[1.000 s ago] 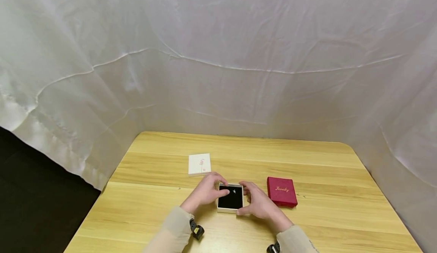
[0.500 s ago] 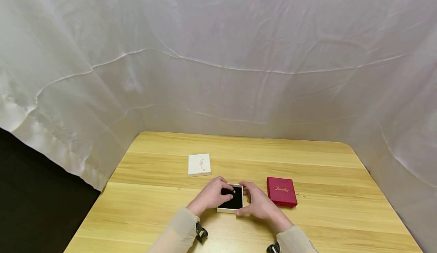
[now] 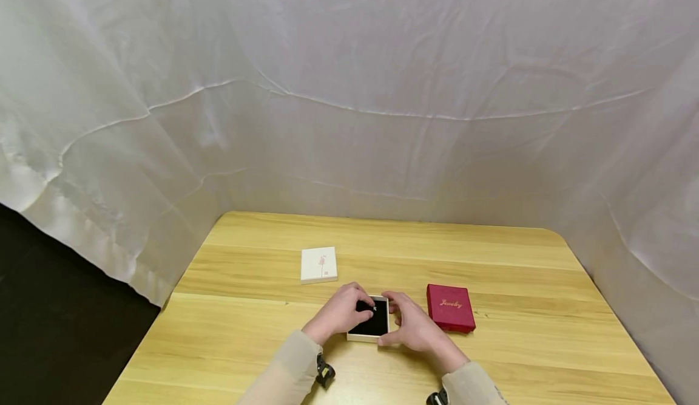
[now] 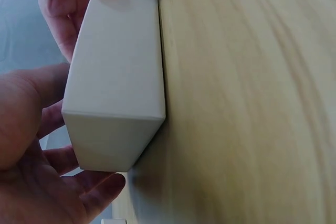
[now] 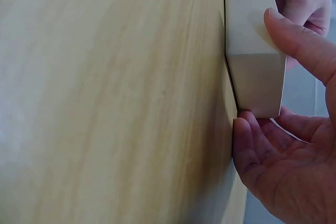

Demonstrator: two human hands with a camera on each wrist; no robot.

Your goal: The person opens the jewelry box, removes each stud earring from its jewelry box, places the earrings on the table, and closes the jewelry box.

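A small white open jewelry box (image 3: pixel 363 337) with a black lining (image 3: pixel 377 327) stands on the table between the hands. My right hand (image 3: pixel 414 325) grips its right side, thumb on the near wall and fingers round the far end; in the right wrist view the thumb presses the white wall (image 5: pixel 254 80). My left hand (image 3: pixel 340 310) reaches over the left edge, with thumb and index fingertips inside beside a tiny silver star-shaped piece (image 3: pixel 374 309). Whether they pinch it is hidden. In the left wrist view, other left fingers (image 4: pixel 102 195) lie along the box's outer side.
A white lid (image 3: pixel 319 264) with a pink flower print lies behind the left hand. To the right of the right hand is a red box (image 3: pixel 451 308) marked "Jewelry". The wooden table (image 3: pixel 524 356) is bordered by pale hanging fabric (image 3: pixel 349 150).
My left hand has moved right, further over the box, and its thumb and index fingertips have come up to the star piece. The right hand keeps its grip.
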